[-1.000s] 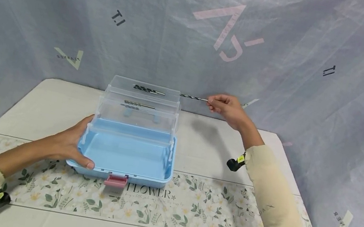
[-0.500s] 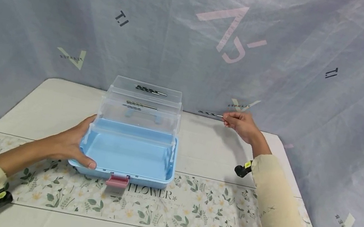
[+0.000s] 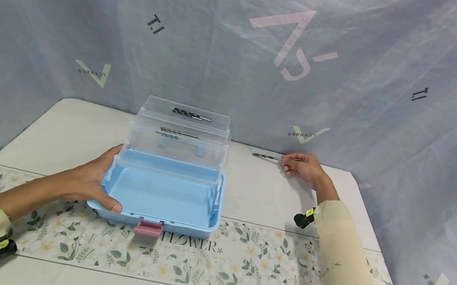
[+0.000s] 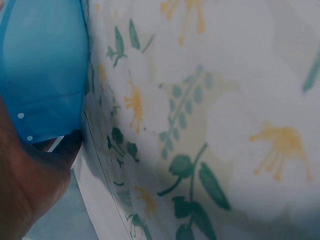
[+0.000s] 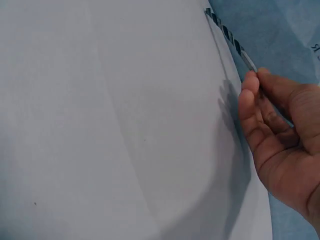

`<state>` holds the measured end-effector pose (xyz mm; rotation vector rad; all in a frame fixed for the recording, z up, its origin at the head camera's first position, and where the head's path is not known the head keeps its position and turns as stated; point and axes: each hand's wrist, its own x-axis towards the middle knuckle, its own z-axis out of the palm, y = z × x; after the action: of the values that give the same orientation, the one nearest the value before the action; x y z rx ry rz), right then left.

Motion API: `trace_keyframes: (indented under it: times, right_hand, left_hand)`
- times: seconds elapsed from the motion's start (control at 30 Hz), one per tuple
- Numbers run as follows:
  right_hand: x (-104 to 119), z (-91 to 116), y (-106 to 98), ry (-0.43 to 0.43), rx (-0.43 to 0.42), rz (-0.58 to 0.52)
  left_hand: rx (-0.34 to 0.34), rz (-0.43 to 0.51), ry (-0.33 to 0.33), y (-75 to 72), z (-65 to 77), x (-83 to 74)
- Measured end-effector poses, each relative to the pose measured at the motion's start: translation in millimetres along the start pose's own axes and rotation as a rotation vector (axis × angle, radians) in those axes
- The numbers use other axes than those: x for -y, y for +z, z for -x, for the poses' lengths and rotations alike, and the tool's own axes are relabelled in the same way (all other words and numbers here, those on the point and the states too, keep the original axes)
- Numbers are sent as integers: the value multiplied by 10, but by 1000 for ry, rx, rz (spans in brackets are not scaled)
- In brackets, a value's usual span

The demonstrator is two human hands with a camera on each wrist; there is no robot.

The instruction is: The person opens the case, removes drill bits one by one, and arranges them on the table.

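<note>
My right hand [image 3: 302, 167] pinches a dark spiral drill bit [image 3: 266, 157] by its plain shank, low over the back right of the table. In the right wrist view the bit's fluted end [image 5: 227, 34] points away from the fingers, and its shadow lies on the cloth. An open light-blue toolbox [image 3: 158, 196] stands left of centre, its clear trays raised in steps. Several dark bits [image 3: 190, 114] lie in the top tray, and more bits [image 3: 179, 133] rest on the tier below. My left hand [image 3: 87, 182] grips the box's left side, thumb over the front rim.
A pink latch [image 3: 148, 228] hangs from the box's front. White cloth with a flowered band [image 3: 253, 267] covers the table. A grey printed curtain [image 3: 224, 61] rises behind the table's back edge.
My right hand has carried the drill bit away from the top tray, rightward and down toward the table. The left hand keeps its grip on the toolbox.
</note>
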<state>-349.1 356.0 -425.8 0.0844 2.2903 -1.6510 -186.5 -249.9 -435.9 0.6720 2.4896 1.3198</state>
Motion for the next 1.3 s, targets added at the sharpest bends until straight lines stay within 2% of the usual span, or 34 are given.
trace_keyframes:
  times: [0.33,0.53,0.77,1.1,1.3]
  right_hand:
    - [-13,-39,50,77,-53,37]
    - [12,-49,98,76,-88,111]
    - [3,-84,135,82,-115,112]
    - [11,-83,140,60,-125,136]
    - [8,-61,118,70,-110,140]
  left_hand:
    - [7,-2,-25,-4,-1,-6]
    - [14,-15,-31,-6,-11,-32]
    - [18,-39,-56,-6,-9,-42]
    - [9,14,-3,-11,-9,-36]
    - [10,24,-8,9,-15,-25]
